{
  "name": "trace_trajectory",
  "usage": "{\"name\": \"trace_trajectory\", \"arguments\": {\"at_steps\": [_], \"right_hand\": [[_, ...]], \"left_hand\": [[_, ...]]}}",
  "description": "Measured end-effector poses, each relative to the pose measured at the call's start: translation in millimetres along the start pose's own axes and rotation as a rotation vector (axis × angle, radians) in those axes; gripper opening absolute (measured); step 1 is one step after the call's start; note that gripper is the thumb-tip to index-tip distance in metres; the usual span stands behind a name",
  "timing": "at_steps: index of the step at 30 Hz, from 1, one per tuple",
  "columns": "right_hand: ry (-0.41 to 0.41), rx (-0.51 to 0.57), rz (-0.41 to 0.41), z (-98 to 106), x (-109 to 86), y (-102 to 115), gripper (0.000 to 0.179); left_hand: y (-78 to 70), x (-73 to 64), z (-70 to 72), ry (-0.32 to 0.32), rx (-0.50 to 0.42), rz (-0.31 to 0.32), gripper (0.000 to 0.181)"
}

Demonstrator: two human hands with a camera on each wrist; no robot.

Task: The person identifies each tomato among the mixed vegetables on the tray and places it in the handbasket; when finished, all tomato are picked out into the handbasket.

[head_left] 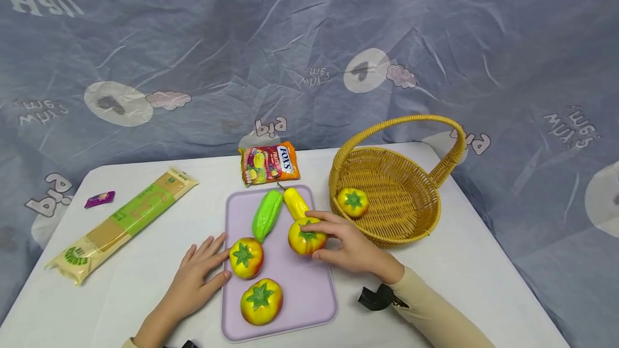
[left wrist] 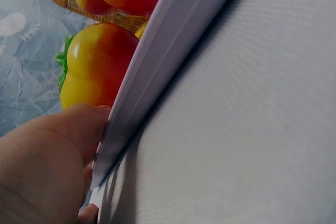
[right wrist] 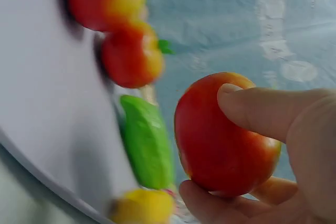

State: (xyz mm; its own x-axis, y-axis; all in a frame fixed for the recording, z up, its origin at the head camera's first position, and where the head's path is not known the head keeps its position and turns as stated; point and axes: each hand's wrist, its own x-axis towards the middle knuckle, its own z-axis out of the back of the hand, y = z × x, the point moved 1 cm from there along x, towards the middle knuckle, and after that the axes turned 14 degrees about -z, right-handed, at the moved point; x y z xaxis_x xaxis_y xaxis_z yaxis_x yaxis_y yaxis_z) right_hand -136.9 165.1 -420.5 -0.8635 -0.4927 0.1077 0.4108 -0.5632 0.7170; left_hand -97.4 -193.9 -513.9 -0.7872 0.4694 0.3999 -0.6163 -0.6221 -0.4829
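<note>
My right hand point(head_left: 355, 246) grips a yellow-red toy persimmon point(head_left: 307, 236) with a green leafy top. In the right wrist view this persimmon point(right wrist: 226, 135) is pinched between thumb and fingers, raised off the tray. At the left edge of the lilac tray point(head_left: 300, 294), my left hand point(head_left: 195, 278) rests with spread fingers, touching the rim. Beside its fingertips sits a second persimmon point(head_left: 246, 258), and a third point(head_left: 261, 302) lies nearer the front of the tray. A green toy vegetable point(head_left: 267, 215) and a yellow one point(head_left: 295, 203) lie toward the tray's back.
Right of the tray stands a wicker basket point(head_left: 396, 203) with a tall arched handle and one persimmon point(head_left: 353, 202) inside. Behind the tray lies a Fox's candy bag point(head_left: 270, 164). On the left are a noodle packet point(head_left: 126, 224) and a small purple wrapper point(head_left: 100, 199).
</note>
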Motion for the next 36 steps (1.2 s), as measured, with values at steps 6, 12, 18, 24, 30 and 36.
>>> {"name": "trace_trajectory", "arguments": {"at_steps": [6, 12, 18, 24, 30, 36], "right_hand": [[-0.125, -0.017, -0.003, 28, -6.5, 2, 0.051], [-0.213, -0.010, 0.024, 52, -10.9, -5, 0.054], [-0.267, 0.030, -0.023, 73, -15.5, -18, 0.053], [-0.318, 0.038, -0.104, 88, -16.1, -37, 0.051], [-0.352, 0.056, -0.210, 96, -13.2, -55, 0.051], [-0.381, 0.059, -0.300, 98, -10.5, -65, 0.052]], "left_hand": [[0.1, -0.5, -0.2, 0.006, -0.001, 0.007, 0.047], [0.2, -1.1, -1.2, 0.004, 0.005, 0.007, 0.047], [0.1, -0.9, -1.1, 0.002, 0.010, 0.004, 0.047], [0.0, -0.7, -0.9, -0.003, 0.011, 0.001, 0.046], [-0.7, -0.9, -0.7, -0.001, 0.012, 0.003, 0.047], [-0.3, -1.1, -0.5, -0.001, 0.015, 0.002, 0.047]]}}
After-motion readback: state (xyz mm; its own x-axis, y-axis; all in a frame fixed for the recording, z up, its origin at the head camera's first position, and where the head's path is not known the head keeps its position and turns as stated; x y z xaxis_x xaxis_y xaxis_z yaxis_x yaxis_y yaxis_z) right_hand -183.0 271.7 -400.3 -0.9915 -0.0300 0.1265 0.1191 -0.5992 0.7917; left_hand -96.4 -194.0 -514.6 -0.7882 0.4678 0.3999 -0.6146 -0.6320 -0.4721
